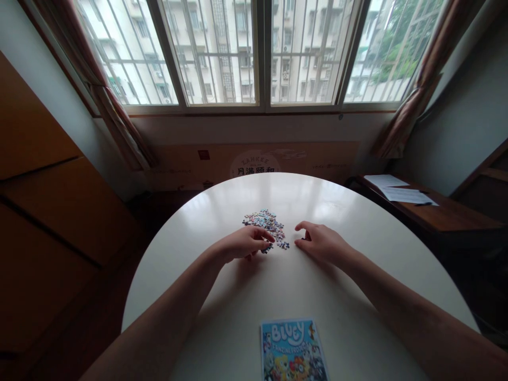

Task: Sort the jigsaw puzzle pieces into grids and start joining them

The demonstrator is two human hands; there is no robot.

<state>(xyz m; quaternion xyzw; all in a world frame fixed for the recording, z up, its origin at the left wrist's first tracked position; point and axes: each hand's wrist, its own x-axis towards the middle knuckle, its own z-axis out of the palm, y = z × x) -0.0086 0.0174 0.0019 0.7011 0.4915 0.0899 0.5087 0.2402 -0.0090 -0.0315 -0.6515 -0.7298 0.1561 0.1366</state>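
Note:
A loose heap of small multicoloured jigsaw puzzle pieces [265, 219] lies on the white round table [305, 296]. At the heap's near left edge is my left hand [248, 242], its fingers curled in and a few pieces [267, 248] at its thumb and fingertips. Its lower fingers are partly hidden. A small joined-looking cluster of pieces [283, 245] sits between my hands. To the right of it, my right hand [319, 241] rests low over the table, thumb and index finger apart. Something small and dark shows beneath its fingers, too small to make out.
A blue picture sheet or booklet marked "Bluey" [293, 349] lies at the table's near side. Right of the table, a brown wooden desk [448, 214] bears white papers [397, 189] and a dark pen. Barred windows and curtains [115, 119] stand beyond, wooden cabinets [51, 222] at left.

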